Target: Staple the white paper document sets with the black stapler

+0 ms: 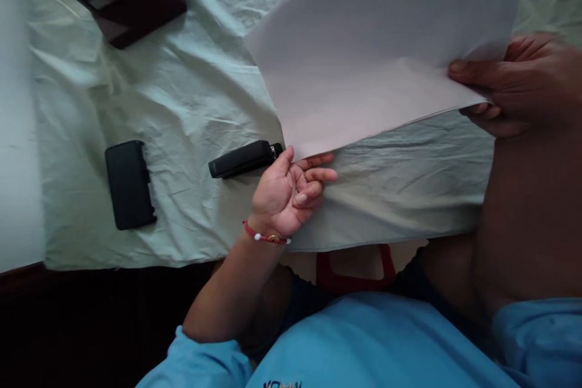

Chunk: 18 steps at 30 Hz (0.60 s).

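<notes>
The right hand [513, 88] pinches the near edge of a stack of large white paper sheets [373, 54], lifted above the worktop [191, 91] with its wrinkled pale green cloth. The left hand [291, 191], half open with curled fingers, touches the sheets' lower corner, beside a black stapler [243, 159].

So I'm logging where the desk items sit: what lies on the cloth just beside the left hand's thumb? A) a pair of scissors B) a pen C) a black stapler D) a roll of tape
C: a black stapler lies flat on the pale green cloth, its end just by the thumb of the left hand, under the corner of the paper sheets.
</notes>
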Motion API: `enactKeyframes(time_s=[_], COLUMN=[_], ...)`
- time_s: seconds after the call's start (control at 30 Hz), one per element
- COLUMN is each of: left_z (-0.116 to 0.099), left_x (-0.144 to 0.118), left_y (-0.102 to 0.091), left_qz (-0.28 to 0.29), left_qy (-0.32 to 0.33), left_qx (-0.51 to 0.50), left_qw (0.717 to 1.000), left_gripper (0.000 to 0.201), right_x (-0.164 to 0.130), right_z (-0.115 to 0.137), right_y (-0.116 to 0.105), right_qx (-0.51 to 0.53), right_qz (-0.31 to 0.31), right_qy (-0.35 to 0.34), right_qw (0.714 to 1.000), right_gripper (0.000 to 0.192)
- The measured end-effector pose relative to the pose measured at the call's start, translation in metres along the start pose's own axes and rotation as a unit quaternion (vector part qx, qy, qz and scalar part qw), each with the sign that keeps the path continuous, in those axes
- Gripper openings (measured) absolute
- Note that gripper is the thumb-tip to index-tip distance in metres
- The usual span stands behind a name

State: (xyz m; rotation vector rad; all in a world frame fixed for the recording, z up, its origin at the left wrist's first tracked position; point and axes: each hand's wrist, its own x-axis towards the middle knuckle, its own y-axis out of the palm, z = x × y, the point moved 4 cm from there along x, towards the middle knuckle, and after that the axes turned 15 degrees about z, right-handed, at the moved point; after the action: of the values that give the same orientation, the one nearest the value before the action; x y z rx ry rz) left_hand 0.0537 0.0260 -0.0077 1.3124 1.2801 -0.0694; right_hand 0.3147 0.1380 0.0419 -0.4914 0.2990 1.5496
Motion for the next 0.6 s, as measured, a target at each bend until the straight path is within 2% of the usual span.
enactKeyframes(time_s=[0.13, 0.23, 0.3, 0.37, 0.43, 0.47, 0.53, 0.6], left_z=[0.005, 0.009, 0.012, 0.015, 0.016, 0.018, 0.022, 0.027], left_x=[0.0, 0.0, -0.002, -0.007, -0.017, -0.024, -0.035, -0.04], left_y=[0.001, 0.0, 0.0, 0.001, 0.002, 0.004, 0.008, 0.012], left_qz=[0.019, 0.033, 0.037, 0.019, -0.017, -0.036, -0.065, -0.069], left_qy=[0.005, 0.022, 0.058, 0.136, 0.243, 0.292, 0.367, 0.41], left_qx=[0.027, 0.066, 0.113, 0.185, 0.287, 0.351, 0.481, 0.584], left_qw=[0.999, 0.997, 0.991, 0.973, 0.927, 0.889, 0.793, 0.697], left_gripper=[0.062, 0.041, 0.029, 0.02, 0.015, 0.013, 0.011, 0.014], right_x=[0.002, 0.004, 0.006, 0.007, 0.009, 0.01, 0.011, 0.011], right_z=[0.001, 0.001, 0.0, -0.001, -0.002, -0.003, -0.003, -0.003], right_y=[0.004, 0.004, 0.003, 0.003, 0.004, 0.005, 0.007, 0.009], right_qx=[0.003, 0.009, 0.013, 0.023, 0.037, 0.043, 0.046, 0.041], right_qz=[0.003, 0.015, 0.024, 0.034, 0.049, 0.057, 0.071, 0.068], right_qy=[0.002, -0.017, -0.021, -0.024, -0.041, -0.05, -0.063, -0.057], right_qw=[1.0, 1.0, 0.999, 0.999, 0.997, 0.996, 0.994, 0.995], right_gripper=[0.027, 0.025, 0.026, 0.025, 0.023, 0.022, 0.02, 0.02])
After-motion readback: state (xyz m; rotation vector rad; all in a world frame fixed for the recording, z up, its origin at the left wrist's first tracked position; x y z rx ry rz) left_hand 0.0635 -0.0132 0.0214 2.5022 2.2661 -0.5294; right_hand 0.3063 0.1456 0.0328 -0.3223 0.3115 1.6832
